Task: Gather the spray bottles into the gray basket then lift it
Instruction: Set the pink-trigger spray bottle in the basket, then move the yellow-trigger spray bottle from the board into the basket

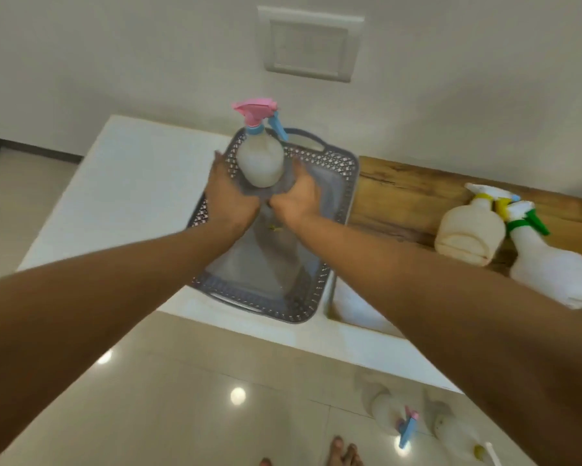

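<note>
White countertop [141, 183] carries the gray basket [333, 183], where both hands, left hand [230, 196] and right hand [296, 198], clasp a pink-topped spray bottle [260, 159] upright inside. Yellow-capped [471, 227] and green-capped [548, 260] spray bottles lie on the wooden board [404, 190] beside it.

White counter [131, 183] bears gray basket [316, 297]; wooden board [404, 186] bears two spray bottles [468, 230].

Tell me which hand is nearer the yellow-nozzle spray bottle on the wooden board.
Right. The right hand is at the pink-nozzle bottle over the gray basket, on the yellow-nozzle spray bottle's side; the left hand is beyond it.
</note>
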